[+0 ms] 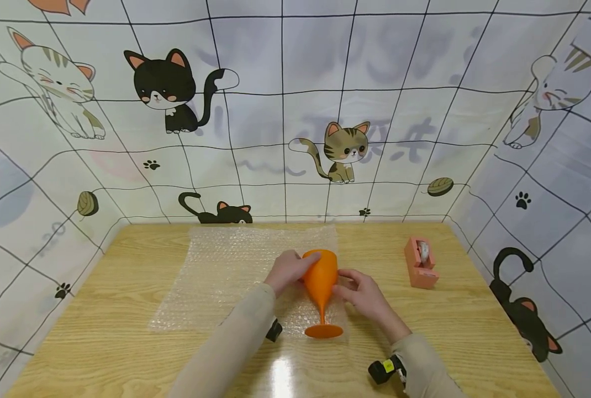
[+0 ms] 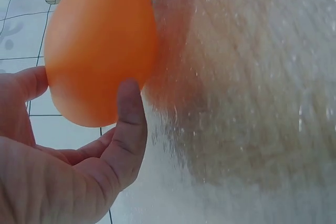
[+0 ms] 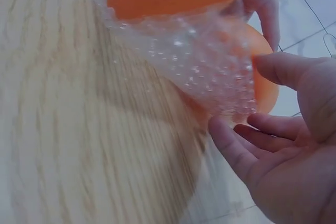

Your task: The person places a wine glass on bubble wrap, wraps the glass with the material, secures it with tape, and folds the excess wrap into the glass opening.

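Grips in left hand (image 1: 289, 271), round bowl, orange plastic stemmed goblet (image 1: 321, 279) lying on clear plastic bubble wrap (image 1: 226, 276), presumably against rolling; pinches wrap's edge in right hand (image 1: 367, 298), likely for lift.

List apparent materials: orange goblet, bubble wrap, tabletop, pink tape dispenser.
Orange goblet: probably plastic, satin; even colour, soft highlights, though coated metal isn't ruled out.
Bubble wrap: clear plastic film, glossy; rows of glinting bubbles.
Tabletop: wood or wood-look laminate, semi-gloss; pale grain, bright reflection.
Pink tape dispenser: likely moulded plastic, finish unclear; uniform colour, blocky shape.
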A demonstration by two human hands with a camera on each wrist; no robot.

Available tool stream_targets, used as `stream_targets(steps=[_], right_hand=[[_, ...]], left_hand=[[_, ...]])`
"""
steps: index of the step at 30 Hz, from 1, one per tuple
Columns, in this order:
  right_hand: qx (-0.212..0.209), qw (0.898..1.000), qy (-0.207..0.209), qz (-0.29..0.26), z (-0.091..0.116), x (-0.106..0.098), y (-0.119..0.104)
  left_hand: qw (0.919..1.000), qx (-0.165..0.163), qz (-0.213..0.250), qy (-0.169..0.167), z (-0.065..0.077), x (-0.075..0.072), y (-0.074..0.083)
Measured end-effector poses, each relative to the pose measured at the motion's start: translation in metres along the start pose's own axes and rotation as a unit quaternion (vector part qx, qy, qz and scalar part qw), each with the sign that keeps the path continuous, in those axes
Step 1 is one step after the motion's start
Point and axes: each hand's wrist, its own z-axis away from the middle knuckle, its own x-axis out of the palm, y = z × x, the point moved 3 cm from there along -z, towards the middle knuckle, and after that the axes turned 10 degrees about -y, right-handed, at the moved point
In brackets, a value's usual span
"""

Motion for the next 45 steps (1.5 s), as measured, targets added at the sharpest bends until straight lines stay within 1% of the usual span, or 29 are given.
stream_targets(steps=[3,9,13,15,17,23,28,37,40,45], right_hand=[[-0.013,1.0,0.016,0.002,-0.002,0.003,0.0],[-0.019,0.998,0.055,0.005,-0.006,0.013,-0.003],[-0.034,0.996,0.075,0.029,-0.008,0.018,-0.006],[-0.046,0.994,0.085,0.044,-0.008,0.021,-0.008],[-0.056,0.993,0.09,0.056,-0.009,0.023,-0.011],[-0.098,0.986,0.104,0.091,-0.01,0.029,-0.02],[-0.126,0.979,0.106,0.123,-0.012,0.034,-0.025],[-0.199,0.961,0.102,0.161,-0.013,0.034,-0.028],[-0.211,0.959,0.094,0.162,-0.013,0.034,-0.03],[-0.209,0.958,0.076,0.179,-0.015,0.035,-0.031]], left_hand=[[1.0,0.0,-0.001,0.007,0.001,-0.004,-0.002],[0.9999,0.003,-0.004,0.015,0.002,-0.011,-0.007],[0.9998,0.0,-0.001,0.018,0.003,-0.017,-0.01],[0.9998,0.004,0.004,0.021,0.004,-0.02,-0.011],[0.9996,0.013,0.009,0.025,0.004,-0.023,-0.012],[0.9972,0.058,0.019,0.043,0.004,-0.031,-0.014],[0.9959,0.073,0.004,0.054,0.007,-0.035,-0.013],[0.9951,0.071,-0.002,0.069,0.01,-0.039,-0.018],[0.9948,0.073,-0.003,0.07,0.011,-0.04,-0.02],[0.9949,0.078,-0.004,0.064,0.012,-0.043,-0.026]])
